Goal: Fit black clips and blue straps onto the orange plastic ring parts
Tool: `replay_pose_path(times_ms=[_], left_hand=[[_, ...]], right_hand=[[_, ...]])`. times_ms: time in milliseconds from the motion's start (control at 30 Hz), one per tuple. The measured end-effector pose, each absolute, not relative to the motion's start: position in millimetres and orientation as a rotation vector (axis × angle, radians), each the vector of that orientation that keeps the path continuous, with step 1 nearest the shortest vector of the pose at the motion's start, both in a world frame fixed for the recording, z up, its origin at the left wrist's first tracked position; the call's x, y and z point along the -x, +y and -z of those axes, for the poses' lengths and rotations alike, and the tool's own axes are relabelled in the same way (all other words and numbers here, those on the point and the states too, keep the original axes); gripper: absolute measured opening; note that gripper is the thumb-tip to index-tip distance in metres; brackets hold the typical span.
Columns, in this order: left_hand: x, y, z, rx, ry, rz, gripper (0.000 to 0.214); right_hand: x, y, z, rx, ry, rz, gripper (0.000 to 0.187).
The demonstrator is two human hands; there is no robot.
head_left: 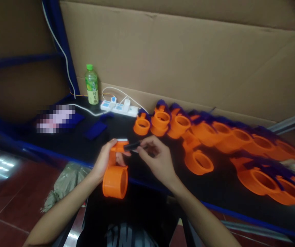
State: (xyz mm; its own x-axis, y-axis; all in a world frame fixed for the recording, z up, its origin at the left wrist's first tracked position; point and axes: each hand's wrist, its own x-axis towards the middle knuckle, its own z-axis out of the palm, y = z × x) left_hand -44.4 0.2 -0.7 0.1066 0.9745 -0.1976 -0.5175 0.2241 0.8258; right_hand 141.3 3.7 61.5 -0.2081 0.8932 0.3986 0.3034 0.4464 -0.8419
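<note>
My left hand (105,156) is closed around the stem of an orange plastic part (115,182), whose wide ring hangs below my fingers. A white strip (122,140) shows along the top edge of this part. In my right hand (157,157) a short black piece (132,146), its exact kind unclear, is pinched between thumb and fingers. The black piece's left end meets the top of the orange part, or lies just in front of it; I cannot tell which. Both hands are above the front edge of the black table (147,164).
Several orange ring parts (199,162) with dark blue pieces line the right and back. A green-capped bottle (92,85) and a white power strip (119,108) with cables stand by the cardboard wall (175,58). Dark blue pieces (96,129) lie left; a sack (69,180) is on the floor.
</note>
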Motion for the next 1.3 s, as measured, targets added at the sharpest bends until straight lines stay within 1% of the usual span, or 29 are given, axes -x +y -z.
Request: replay_pose_path(times_ms=[67,100,267,367,433,533,633,700,733,800,867,1000,1067,1133,1167,1300], left_hand=[[42.6,-1.8,-1.4,-0.672,0.877,-1.221,0.056],[41.8,-2.6,-2.5,-0.676,0.882,-1.217,0.057],[38.5,-3.5,-2.7,-0.727,0.915,-1.255,0.054],[36.9,-3.3,0.6,-0.754,0.915,-1.294,0.052],[36.2,-3.3,2.5,-0.779,0.912,-1.308,0.051],[36.1,-3.4,5.0,-0.816,0.927,-1.324,0.048],[37.0,-3.6,9.4,-0.902,0.947,-1.288,0.055],[37.0,-4.0,13.3,-0.938,0.935,-1.265,0.062],[36.6,-4.3,15.2,-0.931,0.916,-1.270,0.062],[34.9,-5.2,17.8,-0.880,0.870,-1.300,0.051],[33.2,-6.0,18.1,-0.825,0.834,-1.325,0.037],[35.4,-6.5,9.7,-0.728,0.805,-1.336,0.036],[40.6,-6.3,2.2,-0.644,0.781,-1.271,0.043],[47.3,-6.2,-5.3,-0.560,0.754,-1.126,0.058],[50.5,-6.3,-8.4,-0.533,0.760,-1.084,0.062],[57.4,-6.9,-12.8,-0.464,0.803,-1.063,0.059]], right_hand=[[-142.6,4.5,-69.7,1.018,-1.838,-0.635,0.007],[-141.8,5.0,-73.5,1.005,-1.905,-0.542,0.008],[-126.6,8.8,-72.8,0.939,-2.255,-0.028,0.019],[-121.0,12.4,-59.1,0.804,-2.320,0.070,0.025],[-121.5,14.8,-50.3,0.734,-2.267,0.115,0.022],[-124.0,16.3,-40.8,0.776,-2.187,0.210,0.021],[-123.6,15.1,-34.4,0.812,-2.198,0.141,0.026],[-121.5,13.3,-31.6,0.768,-2.167,0.025,0.025],[-120.1,12.3,-30.8,0.741,-2.131,-0.020,0.022],[-117.4,10.2,-30.5,0.703,-2.054,-0.070,0.016],[-116.0,8.0,-31.7,0.683,-2.028,-0.097,0.016],[-120.0,4.2,-37.1,0.652,-2.054,-0.197,0.020],[-124.0,5.4,-41.3,0.644,-2.044,-0.253,0.021],[-126.5,12.1,-46.5,0.660,-2.025,-0.270,0.020],[-126.4,18.2,-49.0,0.685,-2.018,-0.265,0.020],[-111.3,60.7,-53.3,0.863,-2.095,-0.311,0.018]])
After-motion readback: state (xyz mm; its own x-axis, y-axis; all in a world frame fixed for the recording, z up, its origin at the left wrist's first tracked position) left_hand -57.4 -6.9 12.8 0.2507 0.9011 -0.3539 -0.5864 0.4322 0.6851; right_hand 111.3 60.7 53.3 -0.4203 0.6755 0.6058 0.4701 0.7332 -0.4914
